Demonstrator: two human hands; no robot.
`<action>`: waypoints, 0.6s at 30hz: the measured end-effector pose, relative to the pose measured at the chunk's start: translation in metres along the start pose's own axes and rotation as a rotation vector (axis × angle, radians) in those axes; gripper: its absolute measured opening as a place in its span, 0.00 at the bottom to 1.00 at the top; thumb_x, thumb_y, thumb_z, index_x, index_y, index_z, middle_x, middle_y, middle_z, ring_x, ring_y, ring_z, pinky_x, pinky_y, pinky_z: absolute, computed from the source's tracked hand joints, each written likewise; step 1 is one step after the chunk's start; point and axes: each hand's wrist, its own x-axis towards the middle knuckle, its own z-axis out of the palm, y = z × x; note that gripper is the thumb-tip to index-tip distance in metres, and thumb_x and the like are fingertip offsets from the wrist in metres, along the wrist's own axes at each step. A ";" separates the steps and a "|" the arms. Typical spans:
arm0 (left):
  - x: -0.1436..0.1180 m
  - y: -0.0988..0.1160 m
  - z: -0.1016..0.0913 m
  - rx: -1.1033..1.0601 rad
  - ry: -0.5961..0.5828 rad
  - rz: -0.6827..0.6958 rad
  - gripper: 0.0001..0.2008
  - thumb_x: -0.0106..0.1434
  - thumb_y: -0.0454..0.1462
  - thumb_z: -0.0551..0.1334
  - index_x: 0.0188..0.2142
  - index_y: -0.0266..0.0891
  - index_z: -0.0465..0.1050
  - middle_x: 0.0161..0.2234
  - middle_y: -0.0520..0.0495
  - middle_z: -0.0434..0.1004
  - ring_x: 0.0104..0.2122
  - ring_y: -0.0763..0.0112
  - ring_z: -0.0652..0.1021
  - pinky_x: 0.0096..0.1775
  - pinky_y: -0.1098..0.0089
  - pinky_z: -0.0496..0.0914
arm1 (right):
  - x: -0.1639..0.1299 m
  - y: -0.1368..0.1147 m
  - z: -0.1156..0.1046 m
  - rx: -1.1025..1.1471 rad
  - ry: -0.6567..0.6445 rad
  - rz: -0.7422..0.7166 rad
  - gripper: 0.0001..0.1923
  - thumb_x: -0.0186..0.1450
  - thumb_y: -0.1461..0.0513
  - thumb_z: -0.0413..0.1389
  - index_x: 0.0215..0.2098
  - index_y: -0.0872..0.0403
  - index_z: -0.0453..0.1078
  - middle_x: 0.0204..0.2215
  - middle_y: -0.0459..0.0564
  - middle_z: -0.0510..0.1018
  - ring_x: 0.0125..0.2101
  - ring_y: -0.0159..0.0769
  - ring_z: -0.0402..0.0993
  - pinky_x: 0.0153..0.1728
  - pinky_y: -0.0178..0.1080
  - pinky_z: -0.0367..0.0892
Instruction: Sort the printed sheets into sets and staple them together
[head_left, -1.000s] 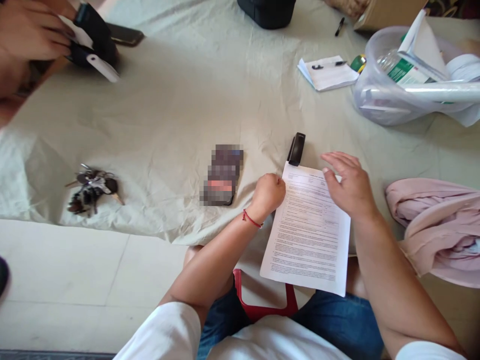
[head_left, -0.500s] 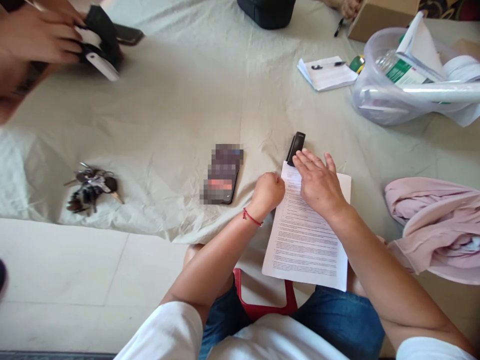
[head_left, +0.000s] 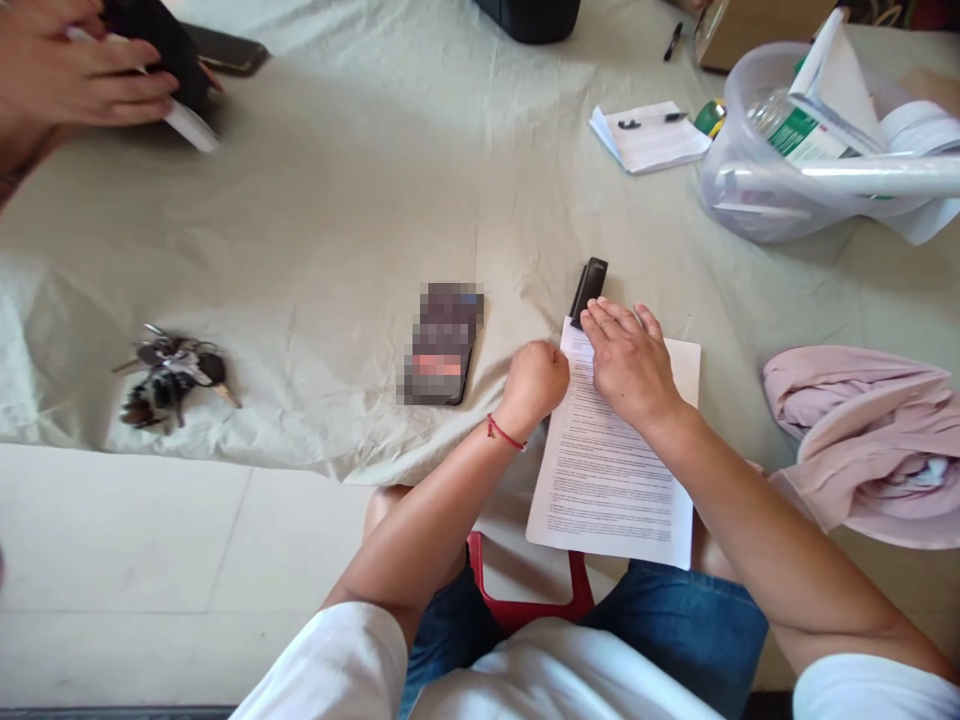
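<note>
The printed sheet (head_left: 611, 470) lies at the near edge of the cloth-covered tabletop (head_left: 360, 200), its lower end hanging past the edge over the person's lap; the right hand (head_left: 628, 362) lies flat and open on the sheet's top left corner, gripping nothing, fingertips just beside the black stapler (head_left: 589, 288), whereas a second ago it hovered spread above the sheet's upper right part; the left hand (head_left: 534, 382) is curled into a loose fist at the sheet's left edge, much as it was, and whether it pinches the paper I cannot tell; the stapler's near end is hidden under the sheet and fingers; the sheet's print is too small to read; the phone (head_left: 442, 342) left of the fist has its screen blurred; a bunch of keys (head_left: 169, 372) sits toward the near left edge; at the far left corner another person's hand (head_left: 67, 70), cut off by the frame, holds a dark object, now higher than before; a notepad (head_left: 649, 138) with a pen lies toward the far right, beside a clear plastic tub (head_left: 742, 190) whose green-labelled box is unreadable; a pink cloth (head_left: 862, 430) lies at the right edge.
</note>
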 end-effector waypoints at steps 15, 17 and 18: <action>-0.016 0.001 0.001 -0.016 -0.083 0.015 0.24 0.72 0.29 0.58 0.21 0.47 0.54 0.23 0.50 0.69 0.29 0.64 0.70 0.38 0.61 0.63 | 0.034 0.008 0.024 0.173 0.040 0.138 0.19 0.78 0.62 0.53 0.55 0.50 0.85 0.79 0.57 0.71 0.64 0.62 0.77 0.66 0.69 0.75; -0.019 0.000 0.003 -0.035 -0.093 0.034 0.24 0.72 0.30 0.58 0.21 0.47 0.53 0.22 0.50 0.67 0.28 0.64 0.68 0.37 0.61 0.62 | 0.033 0.014 0.024 0.212 0.043 0.114 0.19 0.78 0.61 0.52 0.56 0.49 0.85 0.79 0.56 0.71 0.62 0.61 0.80 0.65 0.69 0.76; -0.021 -0.001 0.003 -0.050 -0.096 0.047 0.24 0.72 0.30 0.58 0.21 0.47 0.53 0.22 0.51 0.67 0.28 0.65 0.67 0.36 0.61 0.61 | 0.032 0.017 0.023 0.231 0.049 0.098 0.19 0.78 0.60 0.53 0.58 0.49 0.84 0.79 0.56 0.70 0.63 0.60 0.80 0.66 0.69 0.76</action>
